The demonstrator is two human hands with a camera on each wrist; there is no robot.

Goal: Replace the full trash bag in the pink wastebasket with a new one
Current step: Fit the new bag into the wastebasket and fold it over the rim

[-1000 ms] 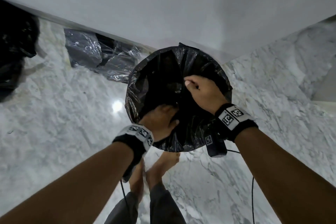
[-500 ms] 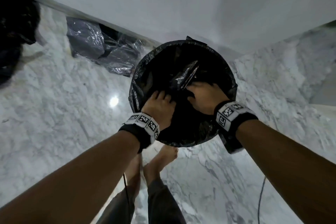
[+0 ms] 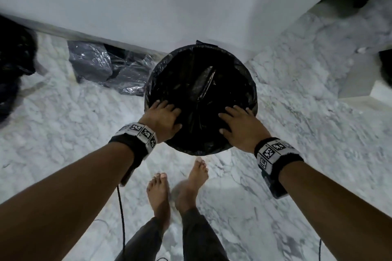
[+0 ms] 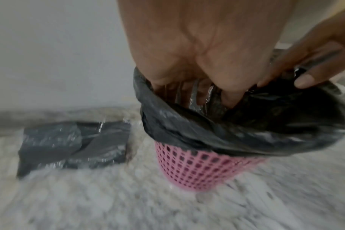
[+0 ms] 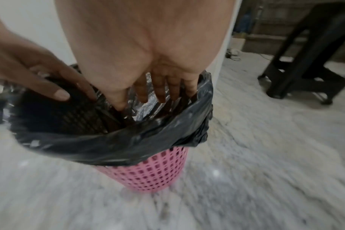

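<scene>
The pink mesh wastebasket [image 4: 197,168] stands on the marble floor against the white wall. A new black trash bag [image 3: 200,82] lines it, with its edge folded over the rim [image 5: 112,147]. My left hand [image 3: 164,115] lies on the near left of the opening, fingers [image 4: 228,99] reaching down inside the liner. My right hand [image 3: 239,127] lies on the near right, its straight fingers [image 5: 161,90] pressing the liner against the inner wall. Neither hand grips anything. A loose fold of bag stands up in the middle.
A clear-wrapped pack of dark bags [image 3: 101,68] lies on the floor by the wall, left of the basket. A dark bulging bag [image 3: 12,65] sits at the far left. A black plastic stool [image 5: 315,54] stands to the right. My bare feet [image 3: 176,195] are just in front of the basket.
My right hand let go of the bag fold it was gripping in the middle. Both hands moved apart to the near sides of the opening and spread flat.
</scene>
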